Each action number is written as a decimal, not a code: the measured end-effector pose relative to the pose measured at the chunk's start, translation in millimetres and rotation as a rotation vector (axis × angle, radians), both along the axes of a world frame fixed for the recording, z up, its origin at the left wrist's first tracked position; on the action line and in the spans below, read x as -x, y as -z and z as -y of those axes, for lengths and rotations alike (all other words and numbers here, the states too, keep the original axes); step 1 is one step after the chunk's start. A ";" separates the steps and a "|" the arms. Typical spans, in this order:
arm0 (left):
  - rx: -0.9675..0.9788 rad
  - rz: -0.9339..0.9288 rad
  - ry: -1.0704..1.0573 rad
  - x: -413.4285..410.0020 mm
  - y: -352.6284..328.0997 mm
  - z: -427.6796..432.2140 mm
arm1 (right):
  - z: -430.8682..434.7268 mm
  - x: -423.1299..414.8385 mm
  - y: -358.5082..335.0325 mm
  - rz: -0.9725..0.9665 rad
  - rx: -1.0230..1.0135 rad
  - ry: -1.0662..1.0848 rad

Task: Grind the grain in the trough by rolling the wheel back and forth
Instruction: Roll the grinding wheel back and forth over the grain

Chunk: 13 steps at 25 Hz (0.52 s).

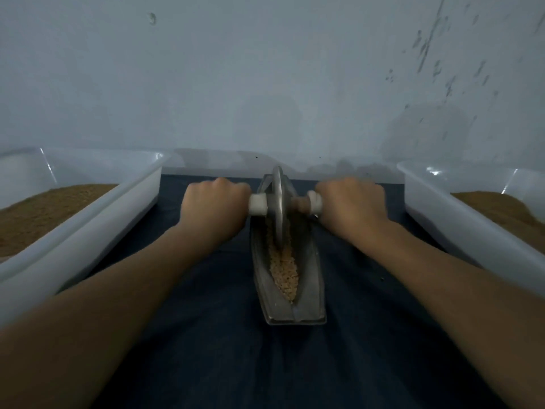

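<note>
Two hands worked the grinder, one at each end of the axle. Our left hand (213,206) was closed in a fist around the handle at nine o'clock from the wheel (277,202), and our right hand (351,206) was closed the same way around the handle at three o'clock; a white stub of axle (258,204) showed between each fist and the disc. We saw the wheel standing upright on its edge in the far half of the trough (309,302), toward twelve o'clock. The trough, a narrow grey metal boat, lay lengthwise on the dark blue cloth (212,335), running from six to twelve o'clock between our forearms. Pale grain (286,273) lay along its groove on the near side of the wheel. At nine o'clock stood a white tub (88,219) holding brown meal, and at three o'clock a second white tub (460,219) with the same. A pale wall (265,69) rose beyond.
</note>
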State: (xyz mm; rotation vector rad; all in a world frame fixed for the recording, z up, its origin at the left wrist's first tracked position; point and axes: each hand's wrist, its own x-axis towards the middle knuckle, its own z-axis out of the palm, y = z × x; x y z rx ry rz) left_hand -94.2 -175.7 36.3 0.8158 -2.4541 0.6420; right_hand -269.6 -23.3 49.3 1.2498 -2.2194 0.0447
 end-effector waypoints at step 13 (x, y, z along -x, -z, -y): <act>0.022 0.065 0.018 -1.9 -3.4 -1.3 | -6.7 6.9 7.1 -0.001 0.030 -0.050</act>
